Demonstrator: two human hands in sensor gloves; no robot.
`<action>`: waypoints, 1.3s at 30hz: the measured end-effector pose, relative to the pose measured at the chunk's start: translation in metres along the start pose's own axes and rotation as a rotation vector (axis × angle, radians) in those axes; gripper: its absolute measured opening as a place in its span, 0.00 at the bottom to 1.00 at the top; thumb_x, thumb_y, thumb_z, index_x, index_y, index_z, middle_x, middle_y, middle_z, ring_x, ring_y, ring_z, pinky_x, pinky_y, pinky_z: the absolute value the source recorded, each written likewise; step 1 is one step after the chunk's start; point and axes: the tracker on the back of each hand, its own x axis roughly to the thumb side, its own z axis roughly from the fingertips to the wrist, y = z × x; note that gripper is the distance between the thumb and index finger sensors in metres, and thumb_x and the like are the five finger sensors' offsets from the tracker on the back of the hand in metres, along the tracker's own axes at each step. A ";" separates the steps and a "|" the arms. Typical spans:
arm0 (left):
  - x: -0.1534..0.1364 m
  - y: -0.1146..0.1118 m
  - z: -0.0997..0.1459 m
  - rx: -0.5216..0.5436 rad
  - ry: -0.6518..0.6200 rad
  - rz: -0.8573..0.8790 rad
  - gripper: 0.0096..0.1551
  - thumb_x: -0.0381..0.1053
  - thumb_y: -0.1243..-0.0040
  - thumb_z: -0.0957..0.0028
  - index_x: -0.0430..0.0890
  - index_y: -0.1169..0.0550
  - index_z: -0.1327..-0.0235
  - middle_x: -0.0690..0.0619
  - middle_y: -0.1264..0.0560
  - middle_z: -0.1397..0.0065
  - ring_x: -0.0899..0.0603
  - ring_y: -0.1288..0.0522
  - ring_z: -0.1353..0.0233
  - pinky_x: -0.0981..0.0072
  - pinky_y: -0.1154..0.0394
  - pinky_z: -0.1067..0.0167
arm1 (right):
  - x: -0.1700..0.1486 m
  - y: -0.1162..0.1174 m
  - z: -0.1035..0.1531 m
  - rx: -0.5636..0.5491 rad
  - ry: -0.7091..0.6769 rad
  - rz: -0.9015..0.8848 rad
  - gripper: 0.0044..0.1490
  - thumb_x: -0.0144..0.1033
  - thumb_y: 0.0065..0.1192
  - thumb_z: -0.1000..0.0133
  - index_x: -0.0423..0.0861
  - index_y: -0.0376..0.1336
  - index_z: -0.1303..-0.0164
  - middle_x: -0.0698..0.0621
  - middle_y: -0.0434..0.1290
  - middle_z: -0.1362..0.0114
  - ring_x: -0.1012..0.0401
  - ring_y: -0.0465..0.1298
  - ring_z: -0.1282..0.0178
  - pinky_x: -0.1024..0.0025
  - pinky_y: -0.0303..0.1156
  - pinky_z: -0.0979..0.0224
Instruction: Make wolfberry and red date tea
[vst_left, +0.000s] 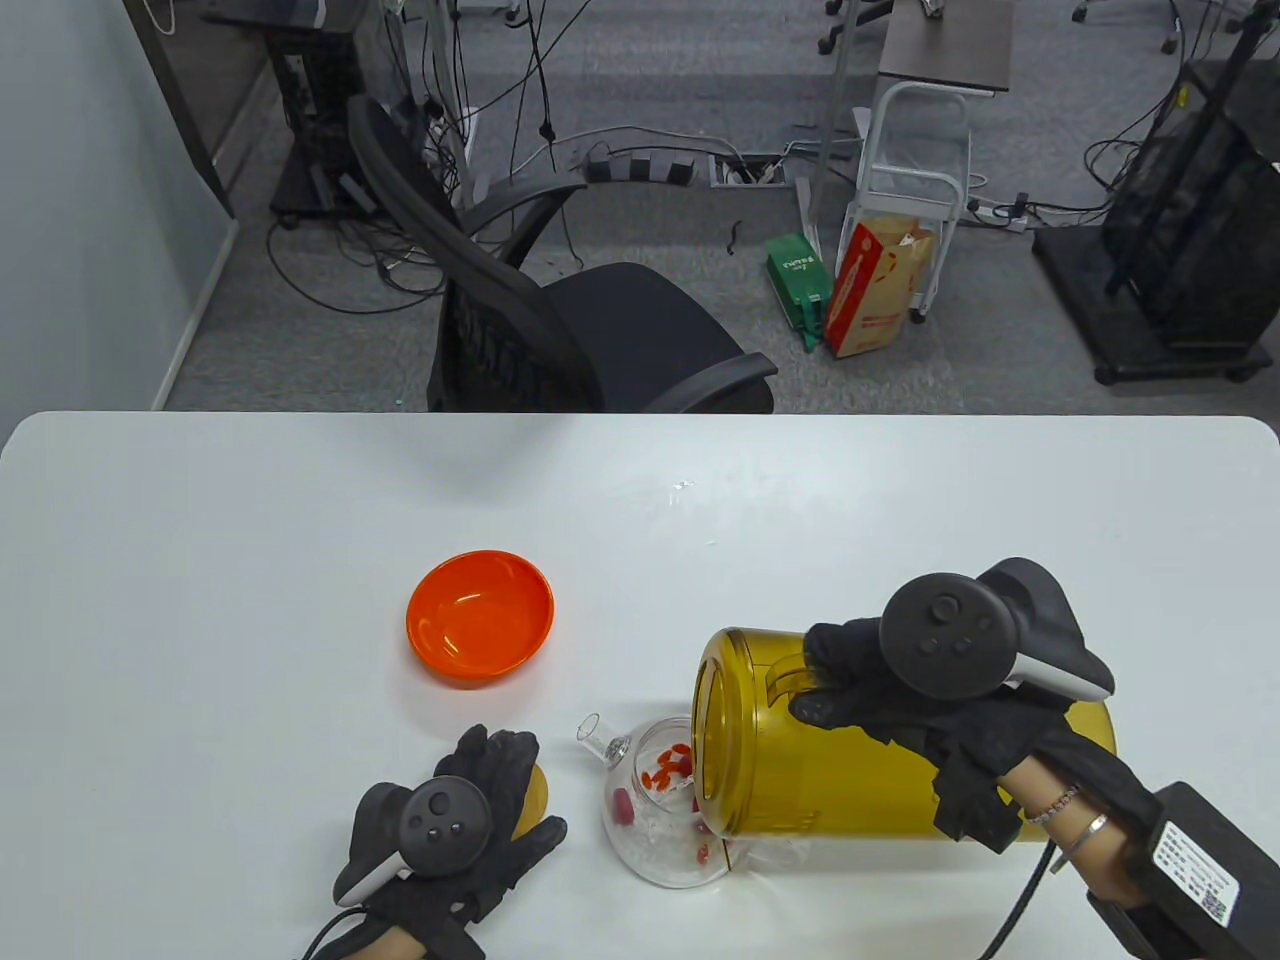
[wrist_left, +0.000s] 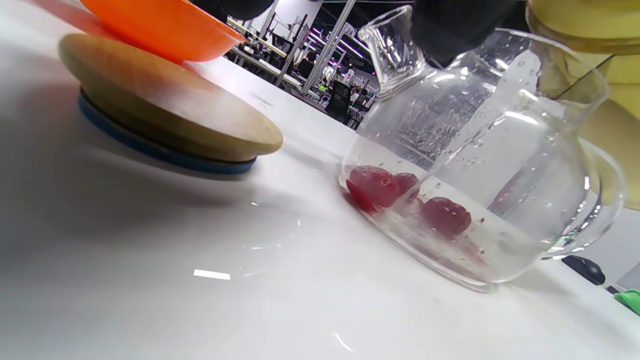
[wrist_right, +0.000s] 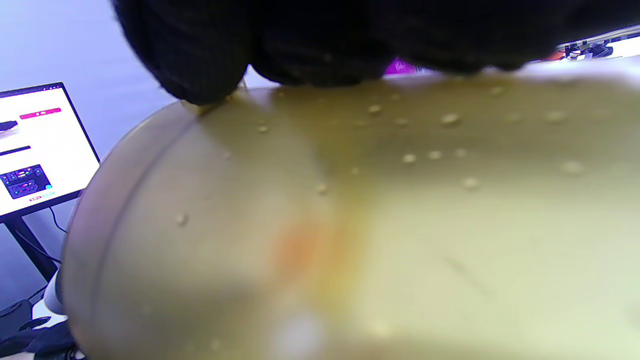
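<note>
Tipping toward nine o'clock, the large amber translucent plastic pitcher (vst_left: 850, 750) lies almost on its side in the air, its open mouth just over the rim of the small clear glass teapot (vst_left: 665, 815). The right hand (vst_left: 930, 690) grips the pitcher's handle at the top, fingers wrapped round it; in the right wrist view only the black gloved fingers (wrist_right: 320, 40) and the droplet-speckled amber wall show.

The teapot stands upright on the white bench (vst_left: 250, 600), spout pointing to about ten o'clock. Inside it lie dark red dates (wrist_left: 372, 186) on the bottom, with small orange-red wolfberries (vst_left: 668, 765) seen from above, and water drops cling to the glass.

At nine o'clock from the teapot, the left hand (vst_left: 470, 810) rests flat, fingers spread apart, on the round wooden lid with a blue ring underneath (wrist_left: 165, 107), which lies on the bench apart from the teapot. The left hand presses or rests on the lid rather than clasping it.

At eleven o'clock from the teapot, well apart, sits the shallow orange plastic bowl (vst_left: 480, 615).
</note>
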 end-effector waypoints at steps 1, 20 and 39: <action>0.000 0.000 0.000 0.000 0.000 0.000 0.49 0.63 0.48 0.37 0.35 0.52 0.20 0.28 0.49 0.16 0.22 0.58 0.20 0.29 0.56 0.30 | 0.000 0.000 0.000 0.000 0.000 0.000 0.26 0.54 0.69 0.48 0.44 0.73 0.53 0.49 0.80 0.66 0.58 0.78 0.75 0.56 0.78 0.64; 0.000 0.000 0.000 -0.010 -0.002 0.004 0.49 0.63 0.48 0.37 0.35 0.52 0.20 0.28 0.49 0.17 0.22 0.58 0.20 0.29 0.56 0.30 | 0.001 0.000 -0.002 0.010 0.001 0.002 0.26 0.54 0.69 0.48 0.44 0.73 0.53 0.48 0.80 0.66 0.58 0.79 0.75 0.55 0.78 0.64; 0.000 0.000 0.000 -0.011 -0.003 0.004 0.49 0.63 0.48 0.37 0.35 0.52 0.20 0.28 0.49 0.16 0.22 0.58 0.20 0.29 0.56 0.30 | 0.003 -0.001 -0.004 0.020 0.003 0.007 0.26 0.53 0.69 0.47 0.43 0.73 0.53 0.48 0.80 0.66 0.57 0.79 0.75 0.55 0.78 0.64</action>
